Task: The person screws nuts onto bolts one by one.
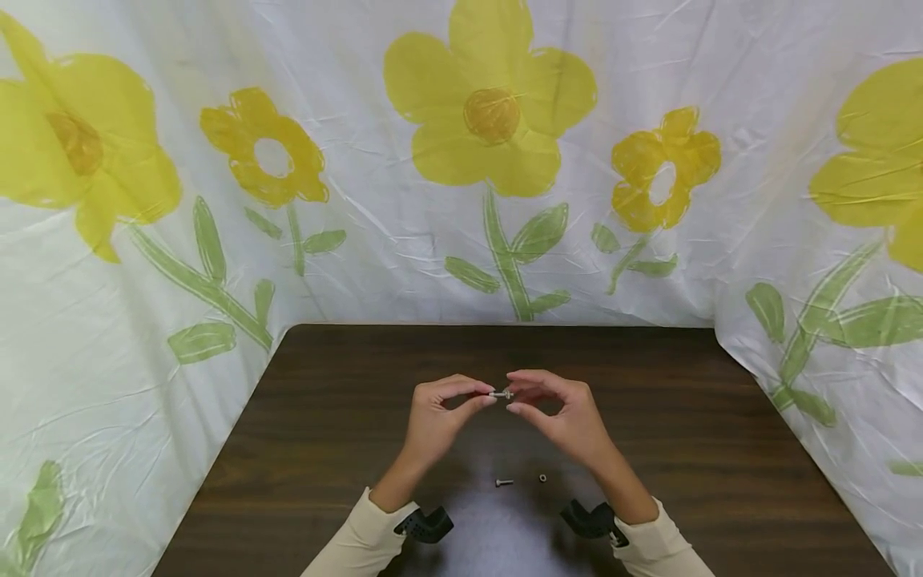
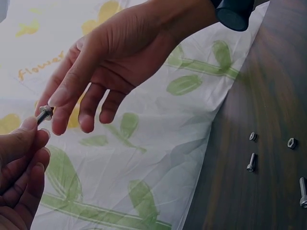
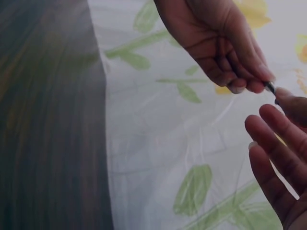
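L hand pinching bolt w/ nut at R-hand end, above tbl | R hand thumb/fingers parted at nut, contact unclear | loose bolt + loose nut on tbl betw. wrists | flowered cloth behind

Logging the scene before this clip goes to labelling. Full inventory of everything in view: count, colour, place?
Loose bolts: two, silver, on table
Loose nuts: two, silver, on table
Held bolt: one, silver, pinched in left fingertips
Nut-like piece: one, silver, on held bolt, near right fingertips
Table: one, dark brown wood-grain, under the hands
Flower-print sheeting: panel count unclear, white with yellow flowers and green leaves, around table
Lettering "flower": one, orange, on sheeting
Wrist devices: two, black, one per wrist
Sleeves: two, cream, on forearms
Left hand: one, bare, holding bolt
Right hand: one, bare, at nut-like piece, contact unclear
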Action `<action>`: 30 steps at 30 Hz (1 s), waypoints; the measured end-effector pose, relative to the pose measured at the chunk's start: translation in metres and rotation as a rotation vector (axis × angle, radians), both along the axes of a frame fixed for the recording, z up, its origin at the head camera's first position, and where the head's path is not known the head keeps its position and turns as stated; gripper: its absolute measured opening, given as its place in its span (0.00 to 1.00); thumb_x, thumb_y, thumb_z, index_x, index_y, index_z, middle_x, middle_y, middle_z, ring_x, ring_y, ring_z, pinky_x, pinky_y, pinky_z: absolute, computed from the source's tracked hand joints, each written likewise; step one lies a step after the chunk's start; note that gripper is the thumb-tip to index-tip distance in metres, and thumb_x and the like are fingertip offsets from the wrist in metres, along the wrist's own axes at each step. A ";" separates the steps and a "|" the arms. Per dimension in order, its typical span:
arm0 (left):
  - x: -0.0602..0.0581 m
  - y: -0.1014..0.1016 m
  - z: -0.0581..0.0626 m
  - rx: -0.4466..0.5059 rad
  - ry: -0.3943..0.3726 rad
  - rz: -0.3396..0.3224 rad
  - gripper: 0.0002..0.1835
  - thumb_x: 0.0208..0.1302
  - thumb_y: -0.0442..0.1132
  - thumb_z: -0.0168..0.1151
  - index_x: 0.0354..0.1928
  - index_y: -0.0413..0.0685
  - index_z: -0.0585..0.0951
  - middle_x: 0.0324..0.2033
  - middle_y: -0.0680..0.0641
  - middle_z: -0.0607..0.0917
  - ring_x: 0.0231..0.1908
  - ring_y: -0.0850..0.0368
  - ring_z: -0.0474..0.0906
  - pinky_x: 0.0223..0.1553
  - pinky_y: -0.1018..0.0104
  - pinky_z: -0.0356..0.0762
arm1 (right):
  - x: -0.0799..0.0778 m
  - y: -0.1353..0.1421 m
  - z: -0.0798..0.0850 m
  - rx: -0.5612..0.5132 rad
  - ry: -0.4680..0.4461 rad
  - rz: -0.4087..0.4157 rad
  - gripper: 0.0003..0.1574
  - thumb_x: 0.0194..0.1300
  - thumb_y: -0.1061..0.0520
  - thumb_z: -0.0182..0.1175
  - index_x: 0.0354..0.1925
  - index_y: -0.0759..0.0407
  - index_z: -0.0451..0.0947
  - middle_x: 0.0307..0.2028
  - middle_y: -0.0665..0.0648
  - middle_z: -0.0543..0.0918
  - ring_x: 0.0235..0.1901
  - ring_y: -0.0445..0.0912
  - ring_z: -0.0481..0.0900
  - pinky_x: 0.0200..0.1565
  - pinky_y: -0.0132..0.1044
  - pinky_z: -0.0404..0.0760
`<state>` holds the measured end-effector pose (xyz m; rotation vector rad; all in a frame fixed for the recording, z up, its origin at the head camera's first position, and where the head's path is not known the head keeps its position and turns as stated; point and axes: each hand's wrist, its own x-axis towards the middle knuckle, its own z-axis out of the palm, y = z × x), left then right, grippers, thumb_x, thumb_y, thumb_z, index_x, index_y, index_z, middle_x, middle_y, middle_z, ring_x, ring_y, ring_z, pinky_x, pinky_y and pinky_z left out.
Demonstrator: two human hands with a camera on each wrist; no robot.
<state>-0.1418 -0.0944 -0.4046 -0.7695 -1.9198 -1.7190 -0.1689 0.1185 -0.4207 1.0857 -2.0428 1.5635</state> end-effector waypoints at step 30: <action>0.000 0.003 -0.003 0.021 0.015 -0.053 0.06 0.55 0.21 0.72 0.35 0.32 0.88 0.31 0.40 0.89 0.34 0.54 0.86 0.37 0.59 0.85 | 0.006 -0.009 -0.003 0.016 -0.121 -0.029 0.14 0.70 0.69 0.62 0.33 0.51 0.85 0.26 0.49 0.87 0.30 0.44 0.85 0.33 0.37 0.83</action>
